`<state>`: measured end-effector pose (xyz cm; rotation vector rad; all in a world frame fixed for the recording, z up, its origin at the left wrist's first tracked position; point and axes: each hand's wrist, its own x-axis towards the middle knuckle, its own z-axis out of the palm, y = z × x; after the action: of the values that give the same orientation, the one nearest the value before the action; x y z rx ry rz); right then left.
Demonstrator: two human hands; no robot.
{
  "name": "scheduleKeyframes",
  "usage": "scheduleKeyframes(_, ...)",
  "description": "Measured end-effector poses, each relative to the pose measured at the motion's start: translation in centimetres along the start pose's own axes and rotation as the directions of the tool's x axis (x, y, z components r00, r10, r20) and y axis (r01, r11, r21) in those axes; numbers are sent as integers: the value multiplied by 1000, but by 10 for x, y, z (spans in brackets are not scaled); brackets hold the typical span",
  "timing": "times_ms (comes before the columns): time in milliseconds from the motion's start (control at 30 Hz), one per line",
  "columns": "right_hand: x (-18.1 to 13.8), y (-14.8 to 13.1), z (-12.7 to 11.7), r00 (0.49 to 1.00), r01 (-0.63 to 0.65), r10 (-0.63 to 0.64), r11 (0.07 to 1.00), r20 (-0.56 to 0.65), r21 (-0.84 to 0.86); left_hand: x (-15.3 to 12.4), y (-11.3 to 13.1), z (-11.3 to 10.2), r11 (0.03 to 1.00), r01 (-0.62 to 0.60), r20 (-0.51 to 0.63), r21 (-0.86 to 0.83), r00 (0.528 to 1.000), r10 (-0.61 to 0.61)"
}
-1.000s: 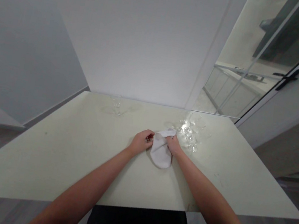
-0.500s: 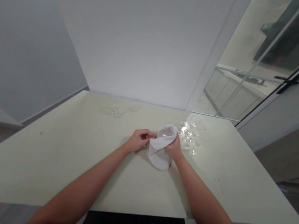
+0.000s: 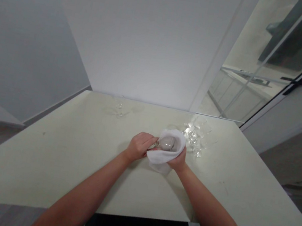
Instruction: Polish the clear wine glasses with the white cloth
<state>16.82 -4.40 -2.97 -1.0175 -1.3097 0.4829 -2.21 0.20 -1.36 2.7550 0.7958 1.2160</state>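
A clear glass lies cradled in a white cloth above the pale table. My right hand cups the cloth from below, fingers closed round it and the glass bowl. My left hand is closed on the glass's stem end at the cloth's left edge. Both hands are held just over the table's middle.
Several clear stemmed glasses stand close behind and right of my hands. Another glass stands at the far edge, left of centre. A white wall rises behind the table; a glass door is at the right.
The cloth, earlier hanging down over the glass, now wraps under it with the bowl showing. My right hand has turned beneath the cloth; my left hand has closed in on the stem.
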Motion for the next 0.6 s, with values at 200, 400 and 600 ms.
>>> scheduleKeyframes(200,13,-11,-7,998,-10,5,998,69,64,17,19,-10,749,381,263,-542,923,-280)
scheduleKeyframes(400,19,-21,0,978,-132,100,975,181,178,23,21,-13,316,605,550,-731,796,-252)
scheduleKeyframes(600,20,-21,4,985,-139,122,979,119,147,25,26,-6,432,512,420,-742,858,-296)
